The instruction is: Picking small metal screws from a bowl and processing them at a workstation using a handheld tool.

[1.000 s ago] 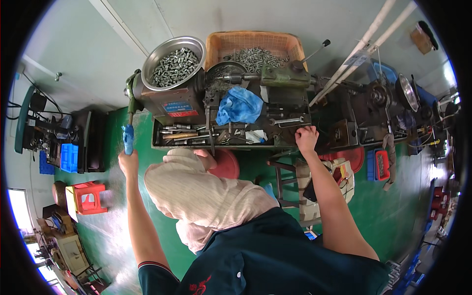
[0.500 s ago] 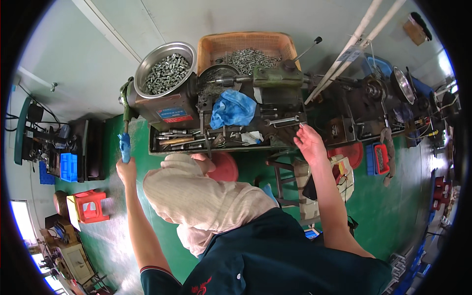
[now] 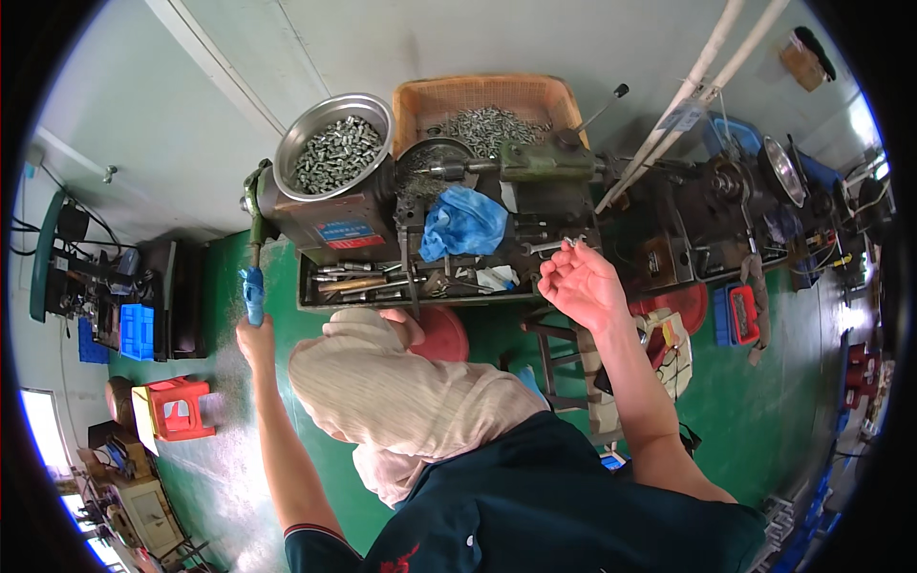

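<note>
My left hand (image 3: 255,342) is closed round the blue-wrapped grip of a long lever (image 3: 252,294), which hangs from the left end of a green-and-grey bench lathe (image 3: 544,162). My right hand (image 3: 585,286) is raised in front of the lathe's right part, palm up and fingers curled. Its fingertips are drawn together over a steel wrench (image 3: 544,247); whatever they pinch is too small to make out. A crumpled blue cloth (image 3: 464,224) lies on the machine, left of that hand. Beneath the cloth, a tray (image 3: 420,305) holds several hand tools.
A steel bowl (image 3: 285,160) of metal parts sits on the headstock. Behind the lathe stands an orange basket (image 3: 411,100) with more small parts. Two pale poles (image 3: 673,105) slant across at the right. A red stool (image 3: 181,409) stands on the green floor at left.
My right hand has shifted slightly left, its fingers curling in more over the wrench. My left hand keeps its hold on the lever. The whole view has moved a little.
</note>
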Action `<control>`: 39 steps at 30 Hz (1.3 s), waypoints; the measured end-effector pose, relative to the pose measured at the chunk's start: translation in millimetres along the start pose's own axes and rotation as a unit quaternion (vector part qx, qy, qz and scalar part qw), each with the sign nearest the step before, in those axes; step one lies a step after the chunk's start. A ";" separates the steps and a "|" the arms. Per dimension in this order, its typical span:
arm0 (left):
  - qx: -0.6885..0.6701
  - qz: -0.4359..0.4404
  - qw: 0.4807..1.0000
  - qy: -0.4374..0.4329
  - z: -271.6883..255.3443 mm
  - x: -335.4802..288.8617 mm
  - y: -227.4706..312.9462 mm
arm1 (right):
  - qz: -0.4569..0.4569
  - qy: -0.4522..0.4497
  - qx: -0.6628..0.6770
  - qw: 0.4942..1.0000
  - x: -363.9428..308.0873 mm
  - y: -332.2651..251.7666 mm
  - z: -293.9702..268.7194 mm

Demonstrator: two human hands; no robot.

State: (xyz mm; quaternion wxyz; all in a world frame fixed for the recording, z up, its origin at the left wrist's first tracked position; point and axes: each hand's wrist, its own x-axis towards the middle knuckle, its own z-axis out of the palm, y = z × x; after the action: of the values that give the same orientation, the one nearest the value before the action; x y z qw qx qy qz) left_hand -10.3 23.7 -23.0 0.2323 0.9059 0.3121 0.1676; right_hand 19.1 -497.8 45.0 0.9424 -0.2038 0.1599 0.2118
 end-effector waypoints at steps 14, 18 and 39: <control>0.009 -0.020 1.000 0.002 -7.5 -7.5 13.7 | -0.245 -0.113 -0.663 0.699 193.2 -11.3 131.7; 0.016 -0.024 1.000 0.007 -14.7 -7.1 20.9 | -0.236 -0.133 -0.762 0.588 263.7 11.2 115.1; 0.007 -0.044 0.999 -0.006 -16.4 -12.0 26.8 | -0.120 -0.185 -0.754 0.619 292.0 27.2 93.2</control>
State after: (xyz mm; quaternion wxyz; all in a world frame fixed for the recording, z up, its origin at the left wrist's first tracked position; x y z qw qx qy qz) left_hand -13.5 2.5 2.9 0.2347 0.8938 0.3518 0.1492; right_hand 277.4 -335.6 3.9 0.4845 -0.8165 -0.2597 0.1767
